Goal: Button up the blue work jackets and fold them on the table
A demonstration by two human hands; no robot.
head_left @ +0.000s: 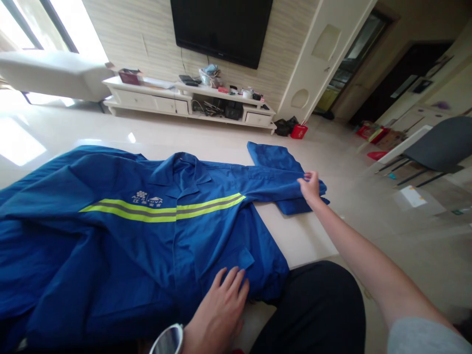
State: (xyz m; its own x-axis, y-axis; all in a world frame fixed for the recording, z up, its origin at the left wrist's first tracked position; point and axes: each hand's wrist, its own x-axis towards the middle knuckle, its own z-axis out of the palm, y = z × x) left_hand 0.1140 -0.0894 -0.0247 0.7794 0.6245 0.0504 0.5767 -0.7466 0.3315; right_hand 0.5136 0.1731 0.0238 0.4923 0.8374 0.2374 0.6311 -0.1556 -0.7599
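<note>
A blue work jacket (155,255) lies spread out front side up, with a yellow and grey reflective stripe (147,211) and white lettering on its chest. At the right, my right hand (309,187) pinches the jacket's outstretched sleeve near its cuff end. My left hand (224,305), with a white-rimmed watch on the wrist, rests on the lower front below a pocket flap, fingers stretched and slightly apart. Another folded piece of blue cloth (273,153) lies partly under that sleeve. Jacket cloth hides much of the white tabletop (287,236).
My dark-clothed knee (313,305) is at the table's near edge. Beyond the table stands a low white TV cabinet (147,101) under a wall TV (221,29). A grey chair (438,147) stands at right, a red container (299,131) on the floor, a padded bench (55,76) at left.
</note>
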